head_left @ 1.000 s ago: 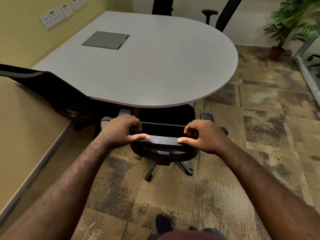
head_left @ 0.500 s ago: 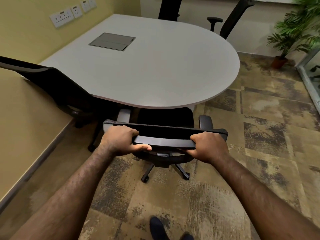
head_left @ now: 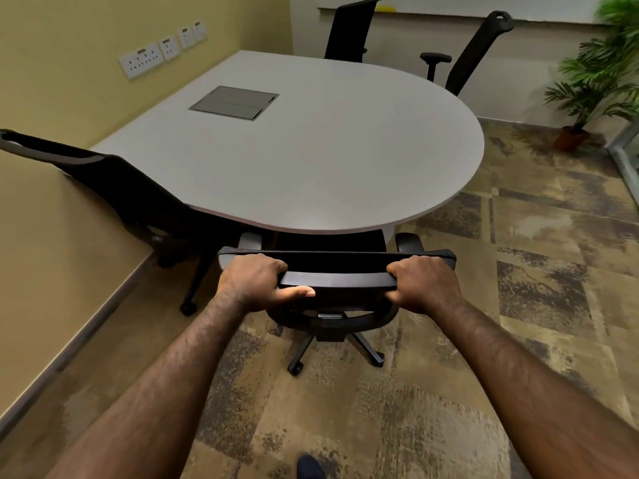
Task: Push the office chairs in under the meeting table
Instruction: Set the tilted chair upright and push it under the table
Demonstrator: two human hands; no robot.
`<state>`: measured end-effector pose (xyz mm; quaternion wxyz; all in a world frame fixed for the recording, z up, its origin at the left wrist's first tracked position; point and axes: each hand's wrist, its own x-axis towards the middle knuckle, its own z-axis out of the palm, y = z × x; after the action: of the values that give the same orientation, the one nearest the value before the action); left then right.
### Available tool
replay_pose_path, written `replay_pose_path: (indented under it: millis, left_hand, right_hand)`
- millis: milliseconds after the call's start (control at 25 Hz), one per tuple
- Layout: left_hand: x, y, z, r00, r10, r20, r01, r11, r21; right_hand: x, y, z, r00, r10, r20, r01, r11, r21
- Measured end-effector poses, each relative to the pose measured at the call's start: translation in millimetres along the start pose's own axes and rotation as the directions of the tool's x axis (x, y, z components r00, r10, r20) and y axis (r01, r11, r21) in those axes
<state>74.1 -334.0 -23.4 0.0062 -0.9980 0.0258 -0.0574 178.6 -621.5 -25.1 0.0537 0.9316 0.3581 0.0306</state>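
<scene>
A black office chair (head_left: 337, 271) stands right in front of me at the rounded near edge of the grey meeting table (head_left: 311, 160). Its seat is partly under the tabletop and its armrests show at the table's edge. My left hand (head_left: 257, 283) grips the left end of the backrest's top bar. My right hand (head_left: 420, 285) grips the right end. A second black chair (head_left: 114, 188) stands at the table's left side, its back leaning toward the yellow wall. Two more black chairs (head_left: 347, 29) (head_left: 473, 53) stand at the far side.
A yellow wall with sockets (head_left: 141, 60) runs along the left, with a low ledge (head_left: 52, 271) near the second chair. A potted plant (head_left: 594, 81) stands at the far right beside a glass panel (head_left: 627, 157). Patterned carpet (head_left: 518, 271) covers the floor. A grey cable hatch (head_left: 233, 102) sits in the tabletop.
Both hands have closed fully on the backrest's top bar, and the chair has kept its place at the table's edge. My view has lifted, showing more of the far chairs.
</scene>
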Motion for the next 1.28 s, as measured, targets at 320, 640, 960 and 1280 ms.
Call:
replay_pose_path:
  millis: [320, 640, 960, 1280]
  left_hand:
    - [54, -6, 6, 0.998, -0.031, -0.049, 0.029, 0.999, -0.038]
    - [98, -23, 15, 0.996, -0.029, -0.081, 0.025, 0.998, -0.055]
    - [134, -41, 18, 0.995, -0.011, -0.095, 0.006, 0.998, -0.057]
    - [169, -52, 24, 0.994, -0.022, -0.104, 0.015, 0.997, -0.073]
  right_hand:
    - [53, 36, 5, 0.999, 0.035, 0.026, -0.036, 0.998, 0.056]
    - [99, 60, 12, 1.000, 0.024, 0.000, -0.024, 0.998, 0.054]
    - [133, 72, 14, 1.000, 0.011, -0.019, -0.009, 0.997, 0.073]
    - [167, 87, 14, 1.000, 0.026, -0.007, -0.025, 0.997, 0.071]
